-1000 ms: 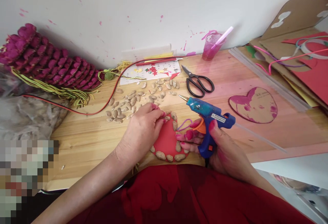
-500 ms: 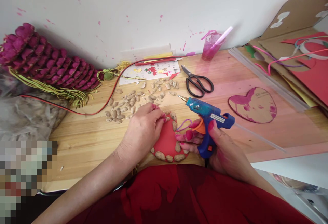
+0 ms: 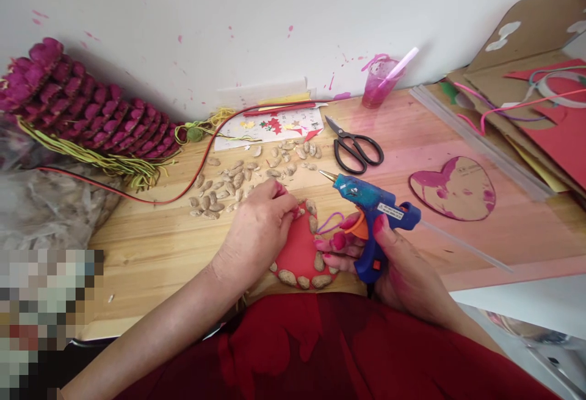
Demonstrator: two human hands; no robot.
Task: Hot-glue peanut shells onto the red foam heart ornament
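Little change from half second ago: still keeping left hand (image 3: 260,220) narrowed at far edge of red piece (image 3: 295,250) on desk (image 3: 174,265), unable to tell if gripping peanut (image 3: 300,211); still holding glue gun (image 3: 364,193) in right hand (image 3: 403,265), suggesting pressing, not gluing

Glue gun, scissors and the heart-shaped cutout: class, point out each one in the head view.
Glue gun (image 3: 372,199): head view, middle of its blue barrel.
Scissors (image 3: 347,135): head view, near the pivot.
Heart-shaped cutout (image 3: 454,187): head view, middle of its pink-smeared face.
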